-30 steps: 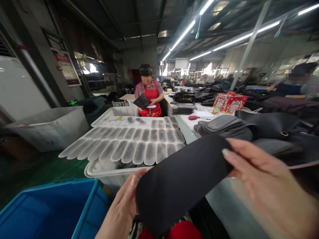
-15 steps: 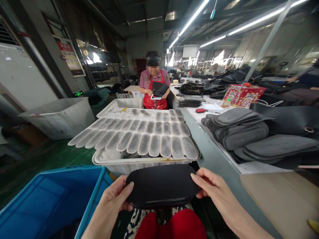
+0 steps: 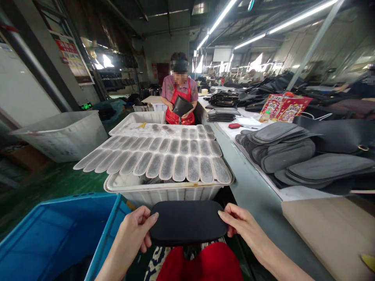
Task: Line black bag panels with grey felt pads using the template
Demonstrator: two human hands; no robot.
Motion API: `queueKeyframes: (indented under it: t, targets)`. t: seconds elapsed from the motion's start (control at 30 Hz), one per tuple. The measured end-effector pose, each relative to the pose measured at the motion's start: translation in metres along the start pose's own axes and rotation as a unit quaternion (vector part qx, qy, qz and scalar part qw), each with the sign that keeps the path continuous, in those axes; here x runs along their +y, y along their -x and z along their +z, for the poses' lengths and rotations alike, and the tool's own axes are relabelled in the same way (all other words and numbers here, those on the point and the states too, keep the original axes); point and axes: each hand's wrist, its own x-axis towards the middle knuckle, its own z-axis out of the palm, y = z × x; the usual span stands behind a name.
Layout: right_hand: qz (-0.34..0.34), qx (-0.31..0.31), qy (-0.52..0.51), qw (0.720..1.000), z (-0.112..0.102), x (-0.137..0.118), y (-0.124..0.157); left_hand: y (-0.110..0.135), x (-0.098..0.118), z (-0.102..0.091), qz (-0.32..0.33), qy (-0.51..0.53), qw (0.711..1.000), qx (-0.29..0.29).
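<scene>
Between my two hands is a black oval panel (image 3: 189, 221) with rounded ends, its smooth face turned up; it looks like a leather piece of a bag. My left hand (image 3: 136, 228) pinches its left end, thumb on top and fingers beneath. At the right end, my right hand (image 3: 241, 222) grips the edge the same way. The panel is level above my red-covered lap. Just beyond it, rows of grey oval pieces (image 3: 181, 168) with pale edges lie on a board over a white tub (image 3: 164, 193).
A blue crate (image 3: 73, 218) stands at my left. On the workbench (image 3: 249, 187) to my right are stacks of dark oval pieces (image 3: 281, 148) and red patterned bags (image 3: 285, 107). A co-worker (image 3: 180, 91) in a red apron faces me across the tub, handling a black piece.
The panel has levelled out, and its shiny front edge shows less. Both hands keep their hold. The co-worker has tilted the black piece, and my view has shifted slightly.
</scene>
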Motion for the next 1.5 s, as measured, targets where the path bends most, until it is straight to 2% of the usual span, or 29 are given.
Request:
queueKeyframes:
  t: [0.2,0.3,0.4,0.47,0.53,0.6,0.63,0.7,0.73,0.77,0.83,0.97,1.1,1.27,1.4,1.5]
  targets:
    - [0.008,-0.008,-0.034,0.999,0.001,0.007,-0.004,-0.002,-0.005,0.004,-0.02,0.016,1.0,0.007]
    - [0.003,-0.005,-0.043,0.999,0.002,0.004,-0.003,0.003,-0.001,0.001,-0.03,0.05,0.998,0.013]
    - [-0.018,0.002,-0.061,0.998,0.0,-0.014,0.0,0.011,0.015,-0.007,-0.026,0.124,0.992,-0.002]
    - [-0.038,-0.006,-0.122,0.992,-0.006,-0.033,0.002,0.018,0.028,-0.008,-0.003,0.195,0.981,-0.002]
    - [-0.064,0.011,-0.209,0.976,-0.017,-0.051,0.003,0.023,0.035,0.001,0.064,0.182,0.981,0.01]
    - [-0.105,0.079,-0.283,0.95,-0.03,-0.063,0.003,0.027,0.035,0.022,0.197,0.034,0.979,0.025]
    - [-0.127,0.125,-0.301,0.937,-0.037,-0.066,0.003,0.027,0.032,0.036,0.283,-0.059,0.957,0.038]
    - [-0.16,0.199,-0.317,0.914,-0.048,-0.064,0.003,0.028,0.024,0.065,0.443,-0.207,0.872,0.003]
    - [-0.166,0.22,-0.317,0.907,-0.052,-0.061,0.004,0.029,0.021,0.079,0.471,-0.249,0.846,0.002]
    - [-0.165,0.231,-0.315,0.906,-0.054,-0.057,0.005,0.029,0.018,0.092,0.48,-0.273,0.834,0.011]
    - [-0.154,0.233,-0.314,0.907,-0.055,-0.048,0.008,0.03,0.014,0.112,0.459,-0.281,0.841,0.053]
    - [-0.137,0.22,-0.328,0.908,-0.054,-0.036,0.012,0.031,0.011,0.131,0.442,-0.241,0.857,0.111]
    - [-0.142,0.216,-0.331,0.907,-0.056,-0.034,0.012,0.031,0.006,0.135,0.463,-0.22,0.847,0.142]
    - [-0.142,0.189,-0.322,0.917,-0.055,-0.037,0.01,0.031,0.006,0.134,0.469,-0.224,0.844,0.136]
    - [-0.143,0.187,-0.316,0.919,-0.052,-0.04,0.01,0.028,0.01,0.133,0.498,-0.212,0.83,0.133]
    - [-0.142,0.182,-0.317,0.92,-0.051,-0.042,0.009,0.025,0.013,0.135,0.505,-0.194,0.831,0.132]
